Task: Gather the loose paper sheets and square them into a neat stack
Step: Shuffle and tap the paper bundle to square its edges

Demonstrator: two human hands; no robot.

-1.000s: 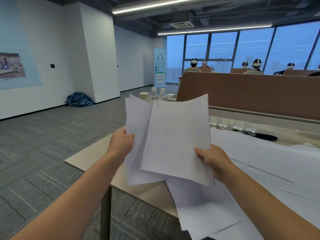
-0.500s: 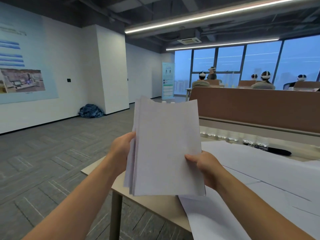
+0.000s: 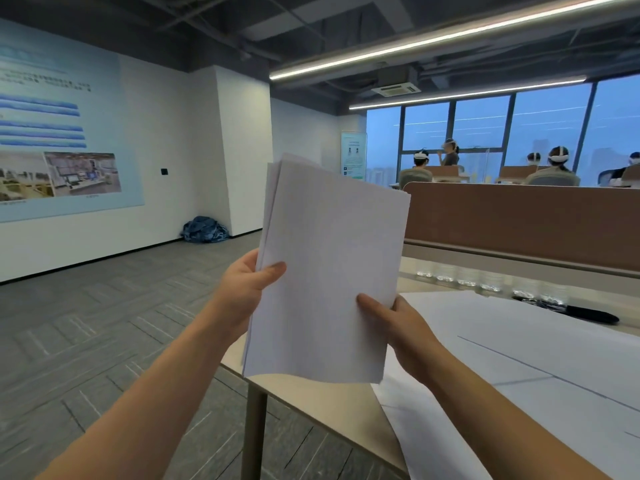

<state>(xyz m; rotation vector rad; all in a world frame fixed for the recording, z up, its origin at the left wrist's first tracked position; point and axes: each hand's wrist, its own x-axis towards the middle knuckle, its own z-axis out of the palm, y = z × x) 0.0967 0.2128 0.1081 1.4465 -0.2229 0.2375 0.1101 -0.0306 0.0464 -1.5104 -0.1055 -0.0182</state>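
Observation:
A bundle of white paper sheets (image 3: 329, 265) is held upright in the air above the near corner of the table (image 3: 311, 403). My left hand (image 3: 247, 289) grips its left edge, thumb on the front face. My right hand (image 3: 398, 327) grips the lower right edge, thumb also on the front. The sheets lie nearly on top of each other, with a few edges fanned at the top left corner. The bundle's bottom edge hangs just above the tabletop.
Large white sheets (image 3: 519, 358) cover the table to the right. A black pen (image 3: 588, 315) and a row of clear cups (image 3: 460, 277) lie by the brown partition (image 3: 519, 226). Several people sit beyond it. Open floor lies left.
The fanned sheets have been drawn together into one nearly aligned bundle. Both hands raised it, and the view tilted upward.

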